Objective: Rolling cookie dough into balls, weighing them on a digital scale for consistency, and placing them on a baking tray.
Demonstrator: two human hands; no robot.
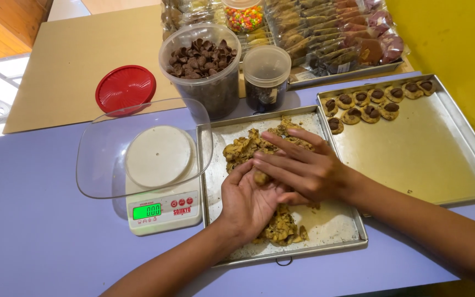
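Lavender-topped, the desk [39, 231] carried a baking station set against a yellow wall, with a sheet of brown cardboard [67, 60] laid across its far side. Over the near metal tray [215, 165] both hands met: the left hand [248, 201] lay palm up, cupped beneath a small lump of dough [261, 177], and the right hand [303, 168] pressed flat across it with fingers stretched, so the grip of each was a loose sandwiching of that lump rather than a clench. More crumbly dough sat in two heaps on the same tray, a larger one [248, 146] beyond the hands and a smaller one [281, 228] near the wrist. To the right, the second tray [424, 159] held about a dozen shaped cookies [372, 104] topped with chocolate, crowded into its far corner, leaving most of its floor bare; judging by that, the shaping seemed only just begun, with plenty of dough left to portion. Left of the dough tray stood a white kitchen scale [160, 190] with a clear bowl [105, 159] on it, its green display lit. Behind were an open tub of chocolate pieces [202, 60], its red lid [125, 88] resting on the cardboard, a smaller lidded jar [266, 74], a container of coloured sprinkles [243, 16] and bagged cookies [331, 33].
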